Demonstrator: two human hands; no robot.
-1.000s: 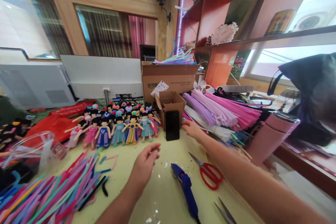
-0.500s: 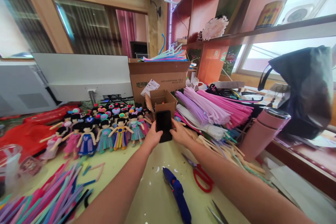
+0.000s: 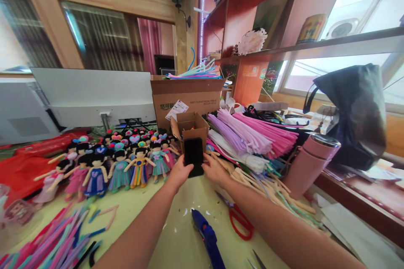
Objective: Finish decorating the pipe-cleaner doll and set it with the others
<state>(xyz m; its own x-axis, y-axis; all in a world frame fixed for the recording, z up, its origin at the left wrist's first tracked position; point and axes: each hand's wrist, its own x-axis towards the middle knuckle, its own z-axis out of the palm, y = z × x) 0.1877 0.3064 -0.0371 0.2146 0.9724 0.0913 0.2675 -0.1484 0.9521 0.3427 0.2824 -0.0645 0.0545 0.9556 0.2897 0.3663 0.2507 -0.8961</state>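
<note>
A black phone stands upright between my two hands, in front of a small open cardboard box. Its left edge is held by my left hand, thumb on the near side. On its right edge, the fingers of my right hand are closed. Below the hands a blue glue gun lies on the yellow-green tabletop. Red-handled scissors lie beside it, under my right forearm. Several pipe-cleaner dolls stand in rows to the left of my left hand.
Bundles of pink and purple pipe cleaners lie at the right, near a pink bottle and a black bag. Loose pipe cleaners cover the front left. A large cardboard box and a monitor stand behind.
The camera view has shifted slightly, so the scene sits a little lower and further left. Both hands still hold the phone the same way.
</note>
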